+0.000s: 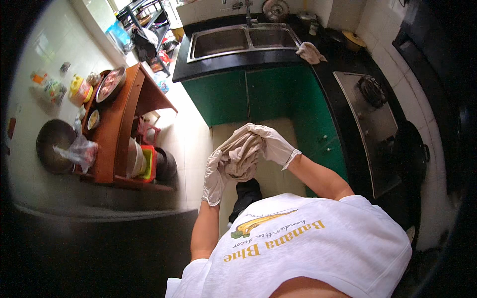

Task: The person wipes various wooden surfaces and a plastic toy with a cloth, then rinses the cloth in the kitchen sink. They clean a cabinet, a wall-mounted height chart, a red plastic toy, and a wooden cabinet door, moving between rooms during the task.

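A crumpled, greyish-beige cloth [240, 160] is held up in front of my body, above the floor and before the green cabinet doors. On its left side my left hand [216, 177], in a white disposable glove, grips the edge. My right hand [274, 143], gloved the same way, holds the cloth at its top right. Folds of the cloth hide some of the fingertips.
Ahead is a double steel sink [220, 43] in a black counter, with another cloth [311, 53] beside it. To the right lies a gas hob [367, 126]. A wooden shelf unit [123, 119] at left bears a steel bowl of meat [111, 83].
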The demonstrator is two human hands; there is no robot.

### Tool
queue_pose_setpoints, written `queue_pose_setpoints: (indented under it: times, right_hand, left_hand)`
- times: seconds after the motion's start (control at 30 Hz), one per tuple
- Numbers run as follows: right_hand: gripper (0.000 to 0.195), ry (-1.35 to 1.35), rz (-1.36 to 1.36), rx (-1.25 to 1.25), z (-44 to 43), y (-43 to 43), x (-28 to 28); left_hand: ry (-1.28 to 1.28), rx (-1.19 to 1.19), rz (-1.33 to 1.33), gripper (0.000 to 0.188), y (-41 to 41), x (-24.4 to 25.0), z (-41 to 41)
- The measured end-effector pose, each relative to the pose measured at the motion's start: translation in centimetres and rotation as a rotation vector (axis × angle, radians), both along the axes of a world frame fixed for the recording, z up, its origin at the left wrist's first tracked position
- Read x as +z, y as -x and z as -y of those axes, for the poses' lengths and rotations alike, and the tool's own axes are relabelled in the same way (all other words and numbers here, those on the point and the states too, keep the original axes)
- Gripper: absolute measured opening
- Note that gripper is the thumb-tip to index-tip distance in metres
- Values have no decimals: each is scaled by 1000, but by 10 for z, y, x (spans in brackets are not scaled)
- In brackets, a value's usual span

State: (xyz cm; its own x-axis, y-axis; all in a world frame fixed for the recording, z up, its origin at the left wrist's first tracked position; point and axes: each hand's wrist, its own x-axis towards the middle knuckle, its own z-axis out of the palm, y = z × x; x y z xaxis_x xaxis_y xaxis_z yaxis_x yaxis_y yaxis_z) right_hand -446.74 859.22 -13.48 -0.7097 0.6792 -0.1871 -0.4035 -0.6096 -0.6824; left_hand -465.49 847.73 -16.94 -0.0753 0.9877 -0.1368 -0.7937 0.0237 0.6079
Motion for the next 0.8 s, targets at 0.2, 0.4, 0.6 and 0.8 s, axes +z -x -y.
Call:
queue_pose_setpoints:
  times: [0.2,0.4,0.6,0.8]
  right_hand:
    - [30,27,-155,-87,-133,68,3]
    - [28,23,-133,-207,-239,92,10]
    - [23,-160,-88,-209,-365,99,-8]
    - [25,-171,15,-231,-508,108,3]
  left_hand:
    - [40,-91,77,45,62,6,-145]
    - [39,-207,-156,48,92,12,-267]
    - [8,-211,-253,42,110,5,-381]
    - [-126,-121,-31,5,134,-9,-515]
